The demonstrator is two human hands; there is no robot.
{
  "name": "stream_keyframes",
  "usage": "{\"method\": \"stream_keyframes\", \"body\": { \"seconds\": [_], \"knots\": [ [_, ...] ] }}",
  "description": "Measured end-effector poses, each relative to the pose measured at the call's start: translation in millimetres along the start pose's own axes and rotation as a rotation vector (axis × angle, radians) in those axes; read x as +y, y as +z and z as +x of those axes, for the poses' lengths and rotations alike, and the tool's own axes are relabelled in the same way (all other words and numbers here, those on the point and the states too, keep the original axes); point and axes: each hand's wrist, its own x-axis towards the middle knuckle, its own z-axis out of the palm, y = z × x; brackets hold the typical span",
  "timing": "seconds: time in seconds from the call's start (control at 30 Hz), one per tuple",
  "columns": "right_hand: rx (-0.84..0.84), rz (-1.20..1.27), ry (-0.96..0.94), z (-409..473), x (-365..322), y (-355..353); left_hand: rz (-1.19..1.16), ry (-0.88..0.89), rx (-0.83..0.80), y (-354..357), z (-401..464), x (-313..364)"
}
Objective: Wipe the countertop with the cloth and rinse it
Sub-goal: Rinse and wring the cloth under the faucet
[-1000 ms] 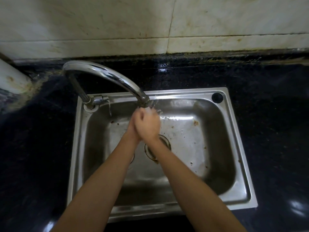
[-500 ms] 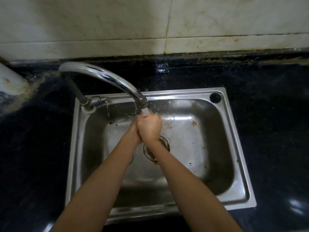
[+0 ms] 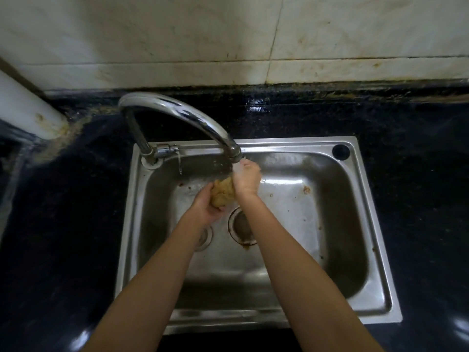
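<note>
Under the tap [image 3: 193, 120], over the sink [image 3: 375, 240], the wadded cloth [image 3: 222, 191] is gripped by curled left hand [image 3: 206, 208] and right hand [image 3: 247, 177] fingers — soft, sodden, probably heavy; best squeezed mid-bundle.

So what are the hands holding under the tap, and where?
A bunched-up yellowish cloth. The left hand grips its lower end, the right hand grips its upper end, right below the faucet spout.

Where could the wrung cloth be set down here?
Bare black countertop right of the sink, and a strip between sink rim and wall. Crowded: under the faucet, where the left hand and right hand grip the cloth; the pipe blocks the left corner.
</note>
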Motion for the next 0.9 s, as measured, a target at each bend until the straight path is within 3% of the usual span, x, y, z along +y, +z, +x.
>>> {"method": "stream_keyframes", "body": {
  "seconds": [0.13,0.3,0.47,0.63,0.9],
  "knots": [
    [-0.145,0.314,0.236,1,-4,-5,-0.075,0.011,0.084,-30,-2,8],
    [-0.217,0.11,0.055,-3,-1,-17,0.087,0.262,0.181,-47,-11,26],
    [-0.23,-0.205,-0.056,-12,-5,-29,-0.045,0.309,-0.108,-28,-31,59],
    [-0.14,-0.135,-0.071,-17,-9,-39,-0.003,0.3,-0.156,-16,-49,72],
    [-0.265,0.026,-0.109,-38,-16,-48,-0.183,0.312,-0.282,-5,-78,101]
  ]
}}
